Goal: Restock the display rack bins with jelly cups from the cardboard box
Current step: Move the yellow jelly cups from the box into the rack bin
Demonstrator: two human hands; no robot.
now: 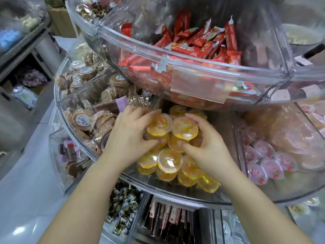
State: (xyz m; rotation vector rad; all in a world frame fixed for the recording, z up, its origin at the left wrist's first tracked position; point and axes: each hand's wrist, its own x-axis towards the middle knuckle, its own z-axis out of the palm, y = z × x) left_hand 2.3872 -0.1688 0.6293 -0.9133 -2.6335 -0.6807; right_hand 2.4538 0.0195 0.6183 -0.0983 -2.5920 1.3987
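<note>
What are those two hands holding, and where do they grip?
Yellow jelly cups over the bin: left hand holds one cup by its rim; right hand holds another likewise.

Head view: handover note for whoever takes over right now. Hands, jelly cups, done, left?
Left hand: grip curled round a yellow jelly cup over the middle-tier bin.
Right hand: grip curled round a second yellow cup beside the first.
Both cups sit on top of the yellow cup pile already in that bin; neither is let go.
Pink jelly cups fill the bin to the right.
Done: yellow bin partly stocked.
Left: release these two, fetch more. The cardboard box is out of view, so what remains in it cannot be told.
</note>
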